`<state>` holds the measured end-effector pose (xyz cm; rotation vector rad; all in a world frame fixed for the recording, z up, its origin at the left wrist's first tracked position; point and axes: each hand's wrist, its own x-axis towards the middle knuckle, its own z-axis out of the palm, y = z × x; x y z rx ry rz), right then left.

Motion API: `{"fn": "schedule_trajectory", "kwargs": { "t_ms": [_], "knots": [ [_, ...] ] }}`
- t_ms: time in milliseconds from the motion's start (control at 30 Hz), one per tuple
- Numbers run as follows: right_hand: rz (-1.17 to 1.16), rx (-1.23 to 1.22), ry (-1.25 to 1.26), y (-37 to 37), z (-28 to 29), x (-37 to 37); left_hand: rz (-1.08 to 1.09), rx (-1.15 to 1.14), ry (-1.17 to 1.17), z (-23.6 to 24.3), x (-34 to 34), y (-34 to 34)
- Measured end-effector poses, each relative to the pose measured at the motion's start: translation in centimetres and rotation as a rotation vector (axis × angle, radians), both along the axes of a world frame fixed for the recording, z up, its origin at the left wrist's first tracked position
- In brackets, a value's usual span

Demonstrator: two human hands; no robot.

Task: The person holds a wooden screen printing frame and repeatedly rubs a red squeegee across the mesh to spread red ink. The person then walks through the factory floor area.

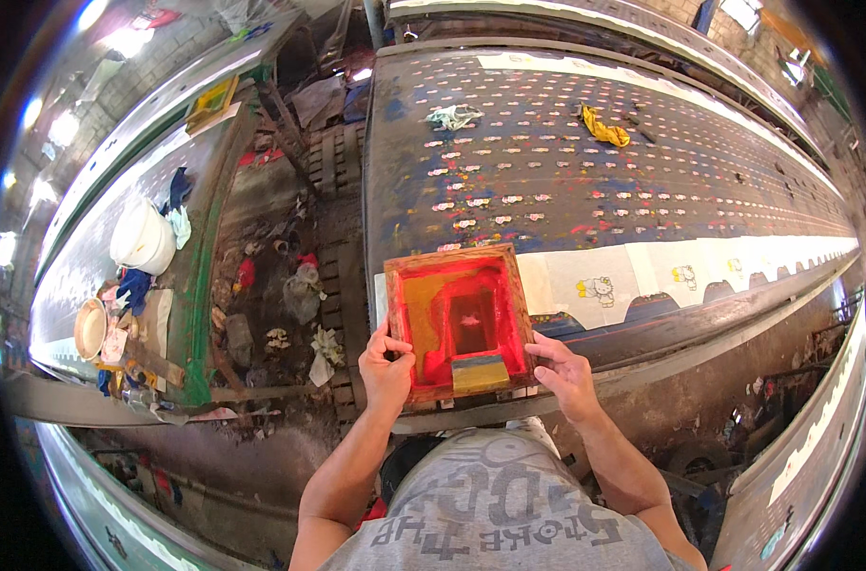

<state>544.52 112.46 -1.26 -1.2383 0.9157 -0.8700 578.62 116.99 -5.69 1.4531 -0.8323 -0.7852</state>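
A wooden screen printing frame [455, 253] lies at the table's near left corner, its mesh wet with red ink around a darker middle patch. Against its near side leans a squeegee [481, 374] with a yellowish, grey-topped face. My left hand [386, 373] grips the frame's left side near the close corner, fingers curled and thumb bent in. On the opposite side, my right hand [563, 375] holds the frame's right edge between thumb and fingers. White fabric pieces [600, 281] with printed cartoon figures run in a row to the right of the frame.
The long dark table [509, 171] carries many small printed marks, a yellow cloth [603, 127] and a pale cloth [455, 116]. Across a littered aisle [271, 257], another table holds a white bucket [143, 237], a bowl [91, 329] and rags. A yellow frame [211, 103] sits farther back.
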Motion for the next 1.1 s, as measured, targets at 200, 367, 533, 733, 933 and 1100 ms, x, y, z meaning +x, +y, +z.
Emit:
{"fn": "schedule_trajectory", "kwargs": {
  "t_ms": [200,367,533,733,933,1100],
  "knots": [
    [-0.024,0.034,-0.026,0.0,0.3,0.0,0.005,-0.002,0.029,-0.2,-0.1,-0.1],
    [-0.127,-0.444,0.491,0.5,2.2,0.9,-0.006,0.002,-0.031,-1.0,0.1,-0.1],
    [0.089,-0.883,0.520,0.9,4.5,3.0,-0.009,-0.004,-0.046,-0.7,-0.1,-0.2],
    [0.294,-0.988,0.641,1.0,4.2,5.5,-0.016,-0.008,-0.042,-0.8,0.0,-0.2],
    [0.286,-1.018,0.648,-0.1,4.6,7.2,-0.027,0.019,-0.062,-1.1,0.2,-0.2],
    [0.338,-1.017,0.695,-0.4,4.0,7.5,-0.032,-0.015,-0.032,-0.6,0.0,-0.2]
  ]
}}
